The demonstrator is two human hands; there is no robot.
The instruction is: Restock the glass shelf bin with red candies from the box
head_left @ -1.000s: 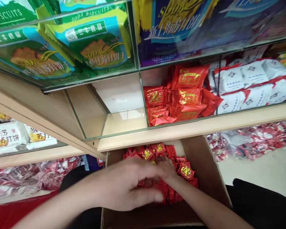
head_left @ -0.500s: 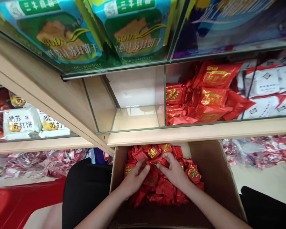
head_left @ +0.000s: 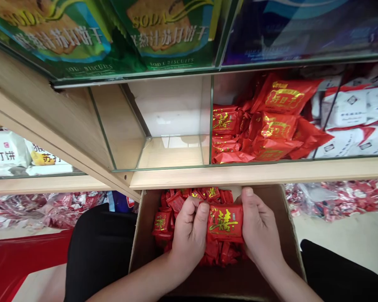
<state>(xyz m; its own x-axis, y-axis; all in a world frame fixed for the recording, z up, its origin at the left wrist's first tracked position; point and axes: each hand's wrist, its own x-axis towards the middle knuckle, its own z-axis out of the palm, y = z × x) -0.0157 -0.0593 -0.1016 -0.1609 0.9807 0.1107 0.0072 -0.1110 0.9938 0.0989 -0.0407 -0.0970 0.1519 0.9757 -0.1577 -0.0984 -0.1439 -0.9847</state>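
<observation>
A red packet with gold lettering [head_left: 225, 223] is stretched between my two hands, above an open cardboard box [head_left: 288, 235]. My left hand [head_left: 190, 228] is closed on the packet's left end, thumb on top. The right end is gripped by my right hand [head_left: 261, 222], its thumb pointing up. Below, similar red packets [head_left: 163, 222] lie heaped in the box, partly hidden by my hands. Whether other packets are behind the held one cannot be seen.
Over the box runs a wooden shelf edge [head_left: 255, 171]. A glass-fronted compartment [head_left: 173, 152] shows its bare base, beside one with red packets [head_left: 277, 130]. Green biscuit bags [head_left: 173, 33] stand above. Bagged red-and-white goods [head_left: 343, 199] lie at floor level.
Both hands have risen from the heap towards the camera and now hold a red packet between them. The view has shifted slightly, bringing the upper shelf closer.
</observation>
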